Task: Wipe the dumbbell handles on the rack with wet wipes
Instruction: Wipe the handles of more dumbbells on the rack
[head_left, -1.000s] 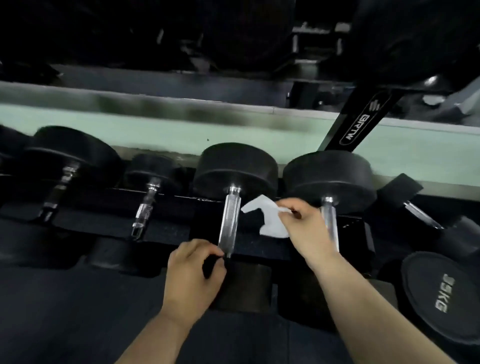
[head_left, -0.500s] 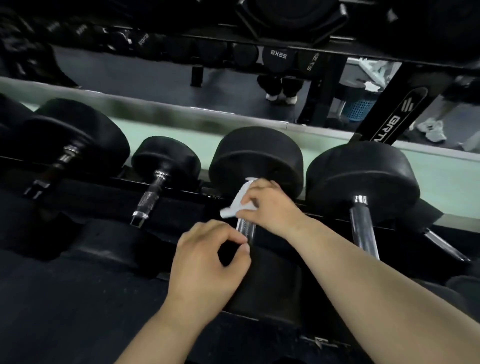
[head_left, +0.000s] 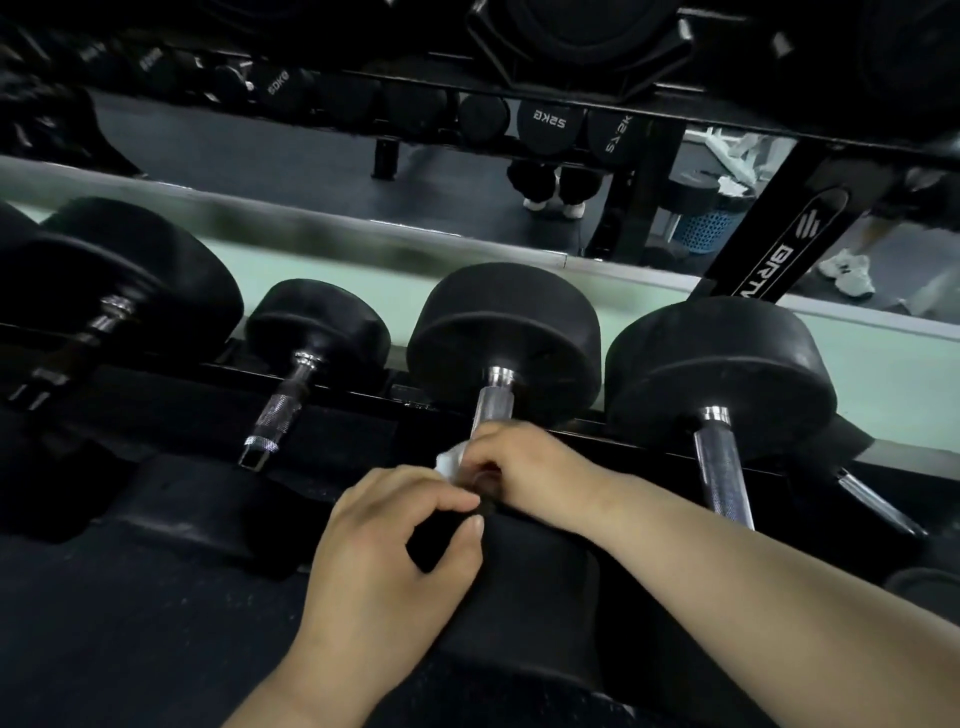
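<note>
A row of black dumbbells lies on the rack (head_left: 156, 410). The middle dumbbell (head_left: 504, 332) has a chrome handle (head_left: 493, 408). My right hand (head_left: 524, 462) is wrapped round the lower part of that handle with a white wet wipe (head_left: 449, 462) bunched under its fingers; only a corner of the wipe shows. My left hand (head_left: 395, 551) sits just below, thumb and fingers curled on the dumbbell's near black head (head_left: 519, 587). The part of the handle under my right hand is hidden.
A small dumbbell with a knurled handle (head_left: 280, 410) lies to the left, a big one (head_left: 722, 457) to the right. A slanted black rack post (head_left: 774, 265) rises at the right. A mirror (head_left: 311, 156) behind shows the gym floor and someone's feet.
My right hand has slid with the wipe down the middle handle towards me, baring the handle's upper end. My left hand stays on the near head.
</note>
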